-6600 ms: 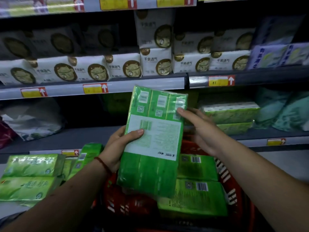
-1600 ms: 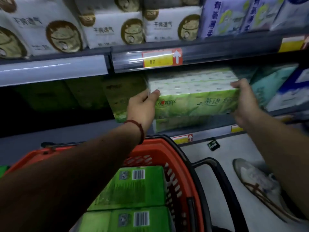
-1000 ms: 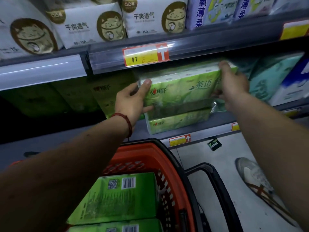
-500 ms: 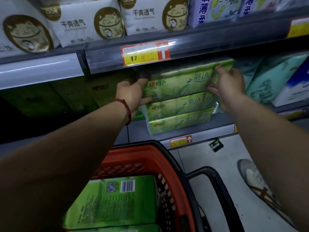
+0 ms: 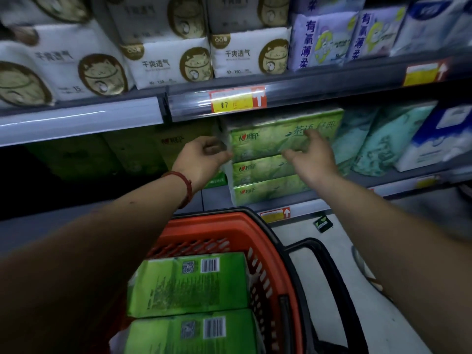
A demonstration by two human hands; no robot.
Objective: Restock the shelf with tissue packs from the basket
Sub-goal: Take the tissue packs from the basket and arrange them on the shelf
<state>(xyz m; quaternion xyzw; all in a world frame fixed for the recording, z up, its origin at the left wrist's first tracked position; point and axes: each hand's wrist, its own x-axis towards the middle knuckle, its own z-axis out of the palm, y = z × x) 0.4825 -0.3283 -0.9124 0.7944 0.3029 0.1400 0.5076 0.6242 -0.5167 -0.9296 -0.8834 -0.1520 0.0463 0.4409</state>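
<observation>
Three green tissue packs are stacked on the lower shelf [image 5: 217, 198]; the top pack [image 5: 258, 141] sits just under the shelf rail above. My left hand [image 5: 204, 157] hovers at the stack's left edge with loosely curled fingers and holds nothing. In front of the top pack is my right hand [image 5: 311, 154], its fingers spread and relaxed, gripping nothing. Below my arms stands the red basket [image 5: 270, 251], and two more green packs lie flat in it, one [image 5: 189, 284] behind the other [image 5: 194, 330], barcodes up.
White cat-print packs [image 5: 168, 62] and purple packs [image 5: 321, 39] fill the upper shelf. Teal packs [image 5: 383, 139] and a blue-white pack [image 5: 439, 139] stand right of the green stack. Dark green boxes [image 5: 138, 154] lie to its left. The basket's black handle [image 5: 329, 264] hangs over the floor.
The pack that both hands carried now lies on top of the stack on the shelf. Both hands have let go of it and drawn back toward me.
</observation>
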